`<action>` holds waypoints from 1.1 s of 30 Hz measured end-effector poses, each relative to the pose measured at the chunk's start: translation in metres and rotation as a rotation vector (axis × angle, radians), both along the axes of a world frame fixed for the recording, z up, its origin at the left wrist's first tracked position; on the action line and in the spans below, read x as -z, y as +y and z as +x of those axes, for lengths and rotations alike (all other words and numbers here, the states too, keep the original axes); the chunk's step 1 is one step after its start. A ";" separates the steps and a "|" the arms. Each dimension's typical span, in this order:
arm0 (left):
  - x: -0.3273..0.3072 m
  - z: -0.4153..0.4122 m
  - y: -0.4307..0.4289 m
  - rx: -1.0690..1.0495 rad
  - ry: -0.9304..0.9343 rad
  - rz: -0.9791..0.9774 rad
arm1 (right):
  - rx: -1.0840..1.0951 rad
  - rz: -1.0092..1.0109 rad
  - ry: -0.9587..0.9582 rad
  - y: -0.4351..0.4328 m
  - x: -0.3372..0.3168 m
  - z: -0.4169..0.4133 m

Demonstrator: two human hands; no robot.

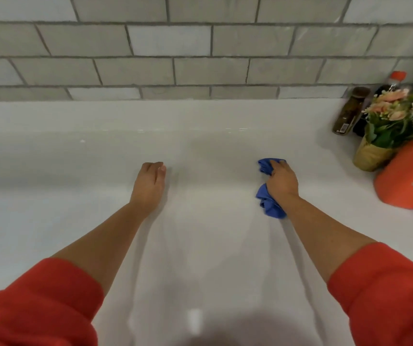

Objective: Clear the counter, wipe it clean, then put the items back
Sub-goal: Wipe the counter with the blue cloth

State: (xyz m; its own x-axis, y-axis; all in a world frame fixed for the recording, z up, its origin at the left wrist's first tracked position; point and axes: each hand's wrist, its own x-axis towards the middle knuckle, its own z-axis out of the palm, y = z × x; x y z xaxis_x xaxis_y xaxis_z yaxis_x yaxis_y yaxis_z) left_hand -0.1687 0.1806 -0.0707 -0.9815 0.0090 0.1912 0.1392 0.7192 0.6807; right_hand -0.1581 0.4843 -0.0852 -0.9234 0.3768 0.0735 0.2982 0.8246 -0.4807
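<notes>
This looks like the wiping part. The right hand (281, 181) squeezes a bunched-up blue cloth (270, 206) and holds it down on the white counter (200, 146). The left hand (150, 181) rests on the counter with loose, bent fingers and holds nothing. A flower pot (372, 156), a brown jar (349, 113) and an orange thing (407, 176) sit off to the right. Next, I think, the cloth must slide across the bare middle.
</notes>
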 end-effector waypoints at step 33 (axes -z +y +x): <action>0.052 -0.099 -0.025 -0.278 -0.011 -0.512 | -0.397 0.086 0.051 -0.179 0.005 -0.211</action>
State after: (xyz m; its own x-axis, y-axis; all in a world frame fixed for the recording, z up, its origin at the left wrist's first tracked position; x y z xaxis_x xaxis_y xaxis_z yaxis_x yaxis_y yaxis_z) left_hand -0.2680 0.1561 -0.1224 -0.9621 -0.1610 0.2201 -0.1076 0.9657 0.2365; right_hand -0.3687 0.3054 -0.0899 -0.9902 -0.0181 0.1383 -0.0739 0.9089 -0.4105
